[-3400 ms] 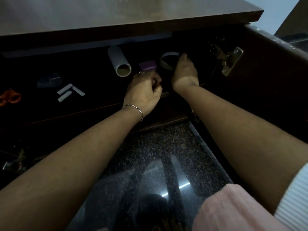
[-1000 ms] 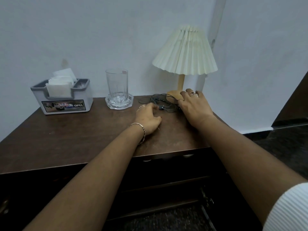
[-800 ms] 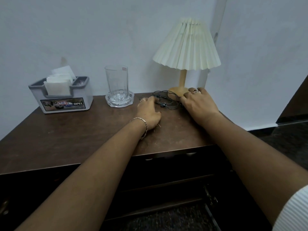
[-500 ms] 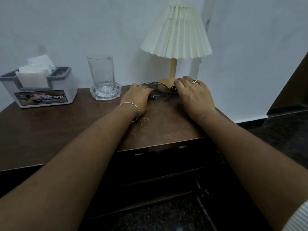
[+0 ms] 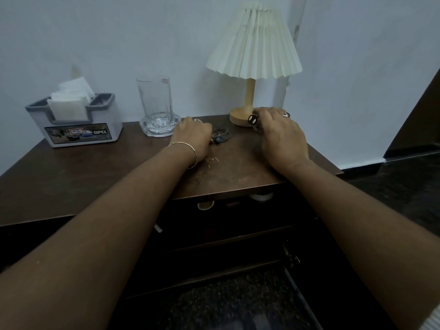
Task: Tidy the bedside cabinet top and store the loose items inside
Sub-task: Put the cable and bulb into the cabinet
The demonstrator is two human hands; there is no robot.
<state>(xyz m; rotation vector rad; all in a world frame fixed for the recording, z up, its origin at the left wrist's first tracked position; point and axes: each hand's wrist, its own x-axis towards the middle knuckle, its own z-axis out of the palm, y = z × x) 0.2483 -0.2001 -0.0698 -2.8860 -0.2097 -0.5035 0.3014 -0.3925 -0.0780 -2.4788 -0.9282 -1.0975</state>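
A dark tangled cable [image 5: 221, 136] lies on the brown bedside cabinet top [image 5: 95, 177]. My left hand [image 5: 194, 138] rests on the top with its fingers curled over the cable's left end. My right hand [image 5: 278, 136] is by the lamp base and pinches a small round dark object [image 5: 252, 119] at its fingertips. The cabinet below stands open, dark inside, with a pale tube end [image 5: 206, 205] and a white roll [image 5: 260, 197] just showing under the top's edge.
A pleated cream lamp [image 5: 253, 44] on a wooden base stands at the back right. A tall glass [image 5: 154, 103] sits in a glass coaster. A grey napkin holder [image 5: 76, 120] stands back left. Speckled dark floor [image 5: 238, 303] lies below.
I went from reaching inside the open cabinet to the top. My left hand closed over the cable and bunched it leftwards. My right hand lifted a small round object beside the lamp base.
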